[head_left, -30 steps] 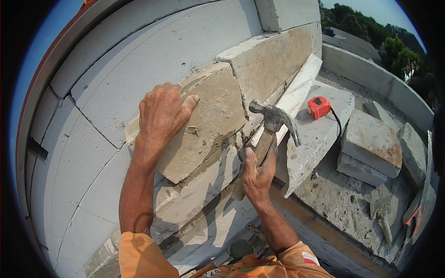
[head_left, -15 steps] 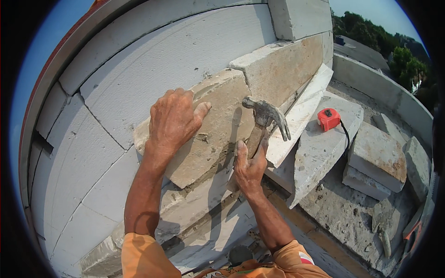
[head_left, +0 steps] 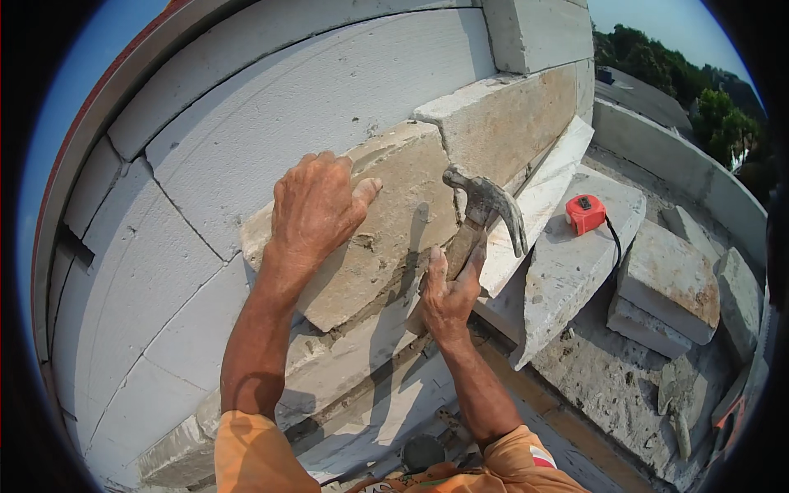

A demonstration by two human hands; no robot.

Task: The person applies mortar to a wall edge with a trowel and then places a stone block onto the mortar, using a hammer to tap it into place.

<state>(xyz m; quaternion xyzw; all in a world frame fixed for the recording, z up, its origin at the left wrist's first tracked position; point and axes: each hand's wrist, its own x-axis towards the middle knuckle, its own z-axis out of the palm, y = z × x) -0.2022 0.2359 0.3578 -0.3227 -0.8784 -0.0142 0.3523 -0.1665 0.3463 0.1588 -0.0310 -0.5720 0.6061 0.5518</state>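
My left hand grips the upper edge of a tan, dusty concrete block, its fingers curled over the top and the thumb lying on the near face. This block leans against a white block wall. In my right hand is a claw hammer, held by its handle with the head up and the claw pointing right. The hammer head is by the block's right end, beside another tan block that stands in the same row. Part of the handle is hidden by my fingers.
To the right, a red tape measure lies on a pale angled slab. Beyond it are stacked block pieces and a mortar-covered trowel. A low parapet runs along the far right.
The hammer and my right hand have shifted slightly to the right. My left hand keeps its hold on the block. The whole view has moved a little.
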